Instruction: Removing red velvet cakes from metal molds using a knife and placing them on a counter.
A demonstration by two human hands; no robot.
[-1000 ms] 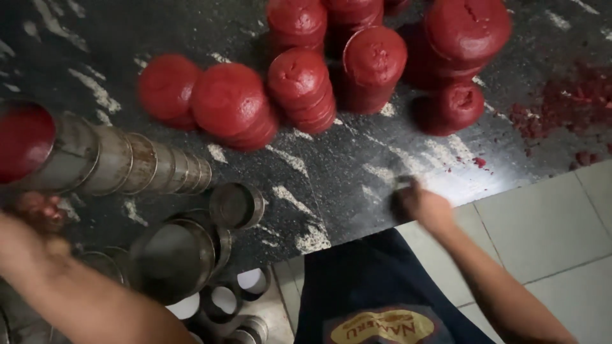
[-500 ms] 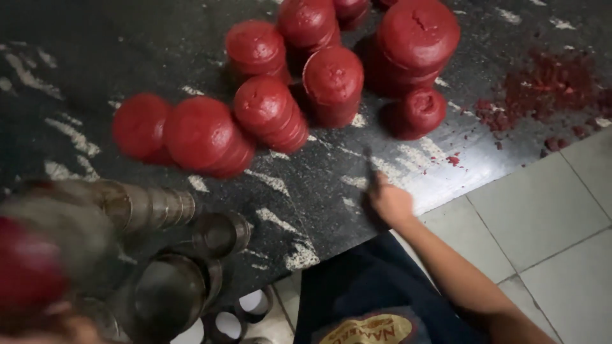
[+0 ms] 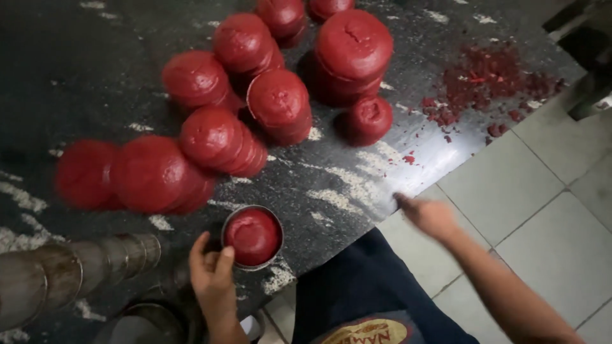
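A round metal mould (image 3: 253, 237) full of red paste is pinched at its rim by the left hand (image 3: 211, 271); the right hand (image 3: 430, 215) is kept loose on the table (image 3: 357, 185) edge, nothing gripped.

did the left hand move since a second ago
Yes. The left hand has come in from the left edge toward the dark counter, and now rests beside a metal tin of red paste.

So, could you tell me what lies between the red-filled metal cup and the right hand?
In the head view, only bare dark speckled countertop separates the red-filled round metal cup from the right hand.
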